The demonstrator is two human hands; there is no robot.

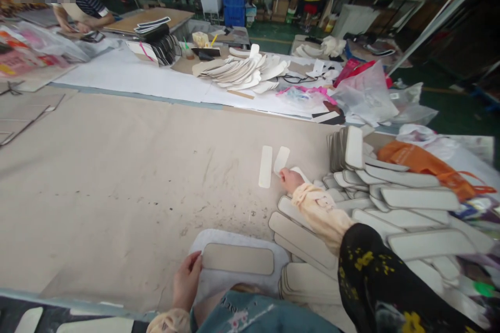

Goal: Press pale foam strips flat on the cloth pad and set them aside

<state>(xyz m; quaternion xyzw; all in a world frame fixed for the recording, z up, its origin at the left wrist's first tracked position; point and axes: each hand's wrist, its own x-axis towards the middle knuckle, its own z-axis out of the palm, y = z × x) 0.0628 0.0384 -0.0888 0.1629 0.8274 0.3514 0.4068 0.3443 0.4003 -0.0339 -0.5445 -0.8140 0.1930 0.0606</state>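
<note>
A beige, round-cornered flat panel (pixel 238 259) is lying on a white, felt-like pad (pixel 242 237); the left hand (pixel 186 277) is pinching the panel's left end; the right hand (pixel 291 181) is pinching a short, white, card-like strip (pixel 283 158) beside a longer white strip (pixel 265 166); pale, dark-edged panels (pixel 420 198) are lying heaped rightward; one panel seems underway; which are finished, I cannot tell.

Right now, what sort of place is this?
Likely a factory workshop: a broad covered worktable, heaps of pale rounded panels, and a co-worker in a striped top across the way.
</note>
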